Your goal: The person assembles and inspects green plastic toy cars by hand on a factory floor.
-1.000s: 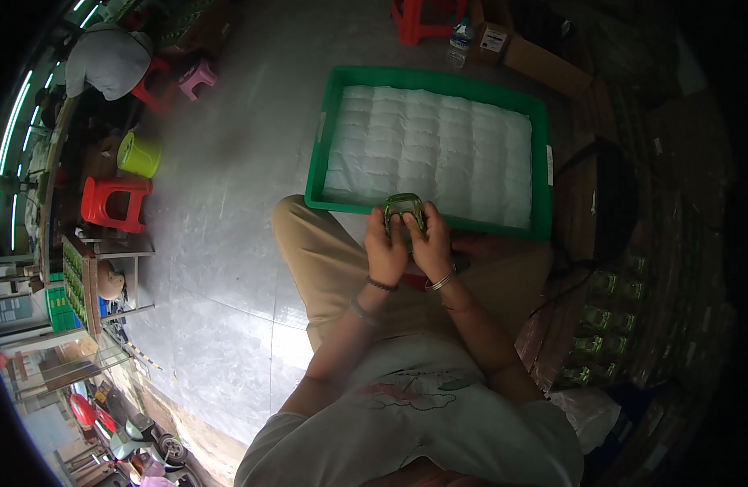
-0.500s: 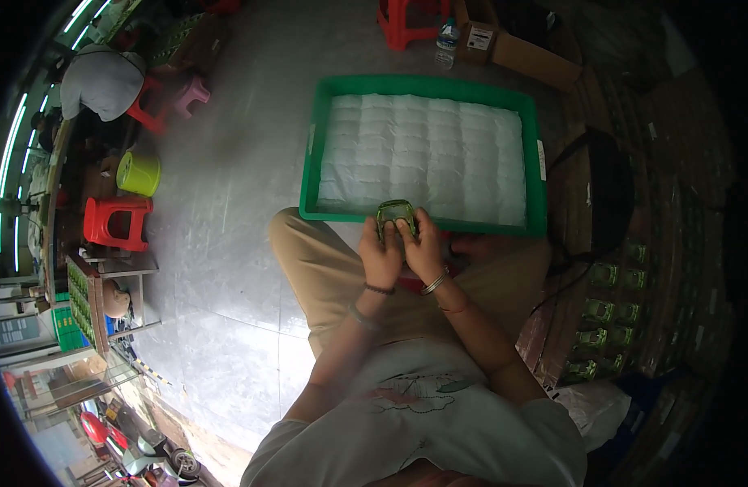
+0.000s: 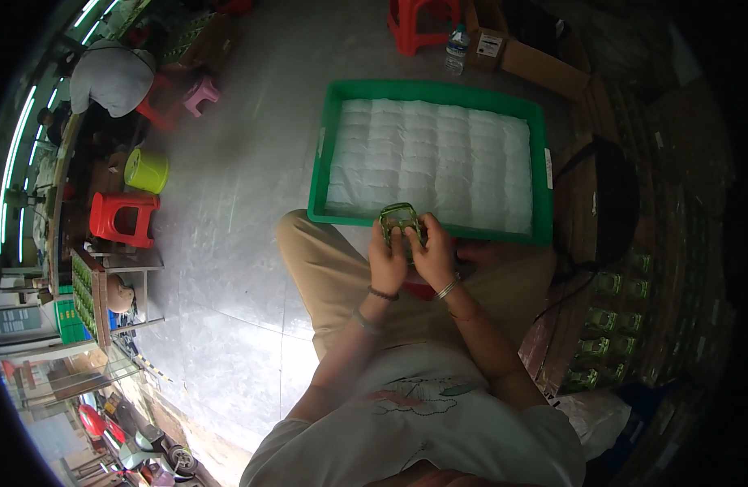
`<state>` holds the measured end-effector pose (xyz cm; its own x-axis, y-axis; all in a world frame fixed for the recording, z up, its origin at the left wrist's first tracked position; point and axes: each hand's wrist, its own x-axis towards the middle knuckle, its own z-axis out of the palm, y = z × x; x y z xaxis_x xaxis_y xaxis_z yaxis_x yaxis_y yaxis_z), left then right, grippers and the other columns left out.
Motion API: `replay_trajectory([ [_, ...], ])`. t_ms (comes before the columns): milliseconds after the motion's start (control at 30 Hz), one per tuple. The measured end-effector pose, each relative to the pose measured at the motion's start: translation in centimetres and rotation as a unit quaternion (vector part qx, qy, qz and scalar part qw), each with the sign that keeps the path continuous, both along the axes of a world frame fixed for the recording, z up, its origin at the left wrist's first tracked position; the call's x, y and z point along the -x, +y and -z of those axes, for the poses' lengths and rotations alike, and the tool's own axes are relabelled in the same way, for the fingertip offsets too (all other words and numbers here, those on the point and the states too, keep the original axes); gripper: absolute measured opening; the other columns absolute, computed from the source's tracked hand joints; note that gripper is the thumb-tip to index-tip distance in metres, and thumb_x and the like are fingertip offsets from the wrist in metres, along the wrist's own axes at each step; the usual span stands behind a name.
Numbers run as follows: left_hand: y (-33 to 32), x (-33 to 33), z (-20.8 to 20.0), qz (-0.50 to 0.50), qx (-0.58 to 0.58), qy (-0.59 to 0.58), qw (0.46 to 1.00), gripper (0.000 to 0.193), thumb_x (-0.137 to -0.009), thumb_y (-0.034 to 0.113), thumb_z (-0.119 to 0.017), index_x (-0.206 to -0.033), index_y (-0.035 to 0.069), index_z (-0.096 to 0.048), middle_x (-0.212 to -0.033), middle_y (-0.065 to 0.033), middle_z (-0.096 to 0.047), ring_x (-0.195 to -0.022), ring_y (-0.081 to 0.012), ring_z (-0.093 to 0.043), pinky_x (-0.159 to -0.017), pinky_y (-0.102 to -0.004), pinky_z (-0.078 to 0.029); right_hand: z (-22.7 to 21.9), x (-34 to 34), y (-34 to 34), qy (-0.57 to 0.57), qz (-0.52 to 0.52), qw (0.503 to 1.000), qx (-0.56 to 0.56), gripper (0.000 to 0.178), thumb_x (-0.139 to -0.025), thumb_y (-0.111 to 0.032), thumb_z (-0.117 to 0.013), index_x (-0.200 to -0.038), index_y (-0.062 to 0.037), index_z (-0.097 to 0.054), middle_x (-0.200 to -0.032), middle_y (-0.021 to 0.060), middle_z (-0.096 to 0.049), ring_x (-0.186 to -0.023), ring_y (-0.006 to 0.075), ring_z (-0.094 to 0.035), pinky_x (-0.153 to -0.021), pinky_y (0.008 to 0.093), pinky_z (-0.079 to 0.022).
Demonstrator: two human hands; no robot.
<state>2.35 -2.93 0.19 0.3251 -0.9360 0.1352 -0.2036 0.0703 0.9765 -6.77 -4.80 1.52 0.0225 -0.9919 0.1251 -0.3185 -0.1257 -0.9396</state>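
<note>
Between both hands, over the near edge of a green plastic crate (image 3: 319, 183), I hold a green part shaped like a squarish frame (image 3: 399, 213); its exact kind I cannot make out. My left hand (image 3: 386, 261) grips its left side, fingers curled behind and thumb on the lower front. From the right, my right hand (image 3: 432, 250) grips it the same way, the two thumbs side by side. The far end of the part shows above the thumbs. Inside the crate, white padded sheeting (image 3: 431, 154) lies in rows of soft bulges.
Several similar green pieces (image 3: 601, 321) sit in rows on a board at my right, near a black bag (image 3: 605, 203). Beyond the crate stand a red stool (image 3: 423, 28), a water bottle (image 3: 457, 50) and cardboard boxes (image 3: 544, 65). A person (image 3: 114, 77) sits far left.
The view has shifted slightly, so the surroundings sit a little lower and further right. Both hands still hold the green part, which now shows more of its tilted frame.
</note>
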Motion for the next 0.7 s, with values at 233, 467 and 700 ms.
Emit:
replay_trajectory([
  [233, 0.2, 1.4, 1.4, -0.028, 0.010, -0.032, 0.999, 0.014, -0.083, 0.007, -0.047, -0.092, -0.003, -0.047, -0.075, -0.0243, -0.054, -0.071, -0.0414, -0.053, -0.058, -0.0416, -0.042, 1.9, 1.2, 0.8, 0.064, 0.026, 0.996, 0.050, 0.016, -0.078, -0.008, -0.057, -0.078, 0.0012, -0.044, -0.066, 0.0161, -0.050, -0.058, 0.0309, -0.047, -0.055, 0.0357, -0.039],
  [467, 1.2, 0.4, 3.6, -0.050, -0.006, 0.002, 0.999, 0.013, -0.082, 0.007, -0.048, -0.090, -0.004, -0.047, -0.071, -0.0219, -0.053, -0.064, -0.0362, -0.054, -0.056, -0.0384, -0.042, 2.6, 0.3, 1.6, 0.032, -0.014, 0.999, 0.036, 0.018, -0.077, -0.011, -0.060, -0.083, 0.0017, -0.048, -0.069, 0.0156, -0.053, -0.062, 0.0259, -0.051, -0.058, 0.0332, -0.041],
  [700, -0.1, -0.3, 7.2, -0.054, -0.070, 0.182, 0.979, 0.013, -0.084, 0.009, -0.050, -0.090, -0.002, -0.048, -0.068, -0.0081, -0.053, -0.063, -0.0137, -0.054, -0.054, -0.0290, -0.044, 3.1, 4.5, 4.1, 0.116, -0.121, 0.985, -0.031, 0.024, -0.075, -0.014, -0.063, -0.091, 0.0020, -0.056, -0.069, 0.0135, -0.058, -0.060, 0.0207, -0.057, -0.055, 0.0299, -0.044],
])
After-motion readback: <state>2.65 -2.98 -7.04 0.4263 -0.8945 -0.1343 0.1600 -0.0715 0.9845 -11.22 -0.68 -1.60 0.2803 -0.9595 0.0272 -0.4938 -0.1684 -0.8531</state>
